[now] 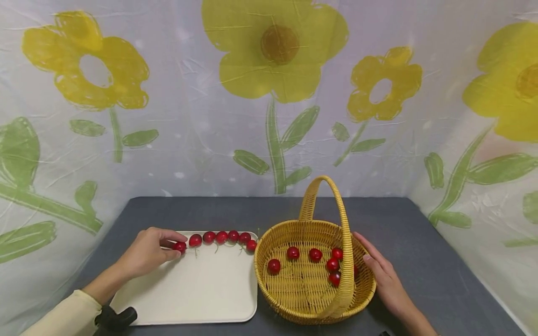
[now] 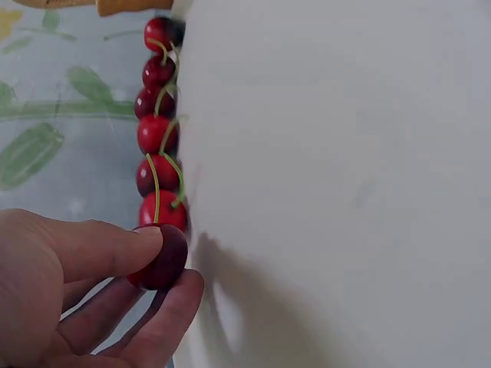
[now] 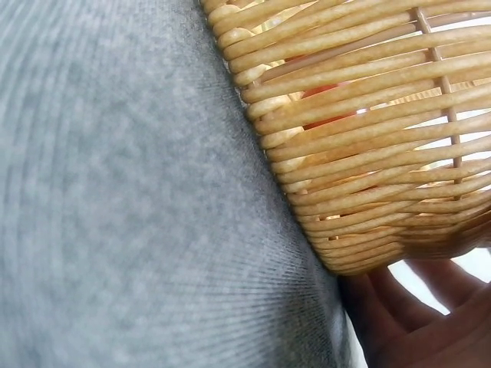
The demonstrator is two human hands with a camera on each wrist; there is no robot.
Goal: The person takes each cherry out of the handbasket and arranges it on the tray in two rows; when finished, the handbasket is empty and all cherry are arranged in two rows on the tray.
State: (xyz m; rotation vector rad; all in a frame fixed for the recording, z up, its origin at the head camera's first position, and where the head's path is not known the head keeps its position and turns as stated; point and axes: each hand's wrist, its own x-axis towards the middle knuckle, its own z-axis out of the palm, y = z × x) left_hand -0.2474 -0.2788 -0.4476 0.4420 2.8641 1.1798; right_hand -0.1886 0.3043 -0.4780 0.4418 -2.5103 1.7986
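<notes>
My left hand [image 1: 147, 252] is at the far left corner of the white tray [image 1: 201, 294], pinching a dark red cherry [image 2: 170, 259] between thumb and fingers. Beside it, several cherries [image 1: 221, 237] with green stems line up along the tray's far edge. A wicker basket [image 1: 290, 315] with a tall arched handle [image 1: 345, 242] stands right of the tray. Several more cherries [image 1: 293, 253] lie on its bottom, some partly hidden behind the handle. My right hand [image 1: 386, 280] rests against the basket's right side, fingers extended along the outside and thumb near the rim.
Tray and basket sit on a dark grey tabletop [image 1: 428, 261], the basket's left rim close to the tray's right edge. Behind and at the sides hangs a pale curtain [image 1: 189, 116] with yellow flowers. A black band [image 1: 115, 318] is on my left wrist.
</notes>
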